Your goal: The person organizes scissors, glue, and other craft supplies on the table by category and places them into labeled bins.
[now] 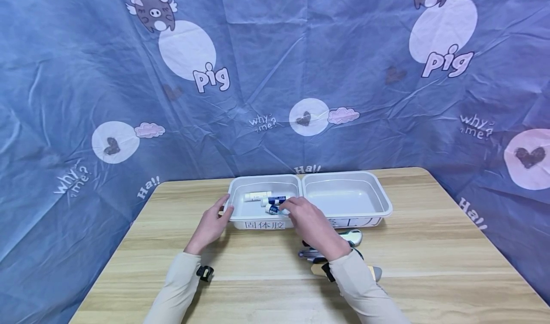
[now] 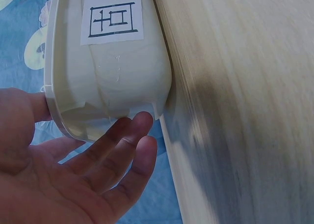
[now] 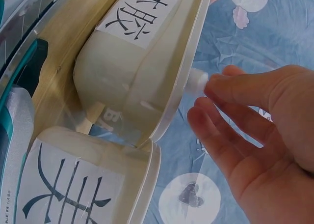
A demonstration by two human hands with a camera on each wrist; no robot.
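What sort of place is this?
Probably an improvised tabletop filming or sorting spot, though the wider room is out of view: a printed cloth hangs right behind a wooden table, where labelled white trays stand side by side.

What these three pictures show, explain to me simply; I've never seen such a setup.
No machine here: a person works bare-handed. The wide picture comes from a head-worn camera, the close-ups from wrist-worn ones. On the wooden table, the left tray contains small tubes; the right tray stands alongside. What look like utility knives lie in front of it, partly hidden by the right arm. The left hand holds the left tray's end; the right hand has a tube's white end in its grip.
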